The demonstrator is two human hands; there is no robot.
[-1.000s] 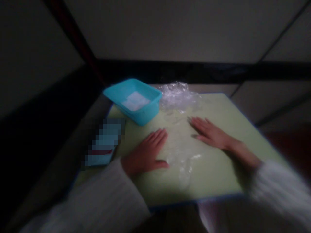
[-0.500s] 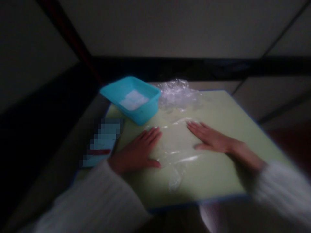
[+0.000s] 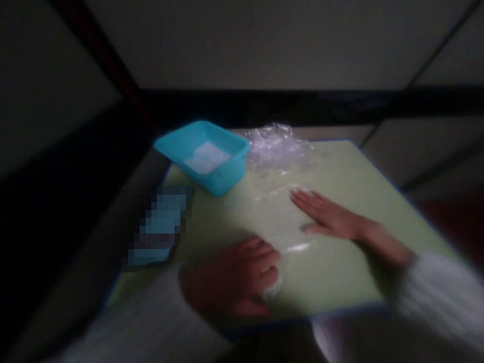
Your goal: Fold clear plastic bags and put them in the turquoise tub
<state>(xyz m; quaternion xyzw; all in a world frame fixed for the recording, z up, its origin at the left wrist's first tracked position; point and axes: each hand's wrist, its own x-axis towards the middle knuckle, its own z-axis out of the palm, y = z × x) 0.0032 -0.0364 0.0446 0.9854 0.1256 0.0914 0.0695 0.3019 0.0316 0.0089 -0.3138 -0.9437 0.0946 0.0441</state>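
Note:
A clear plastic sheet [image 3: 278,222] lies flat on the pale green table [image 3: 340,272], hard to see in the dim light. My right hand [image 3: 325,216] rests on it palm down with the fingers stretched out flat. My left hand [image 3: 236,275] is near the table's front edge at the sheet's near end, fingers curled over a bunched bit of the plastic. Both arms wear white knitted sleeves.
A turquoise plastic tub [image 3: 206,154] with something white inside stands at the table's back left. Crumpled clear plastic [image 3: 276,146] lies beside it at the back. A blurred-out flat object [image 3: 159,227] sits at the left edge. The table's front edge is close to my body.
My left hand has drawn back from the middle of the table to the front edge and curled its fingers on the plastic's near end. The right hand has stayed flat in place.

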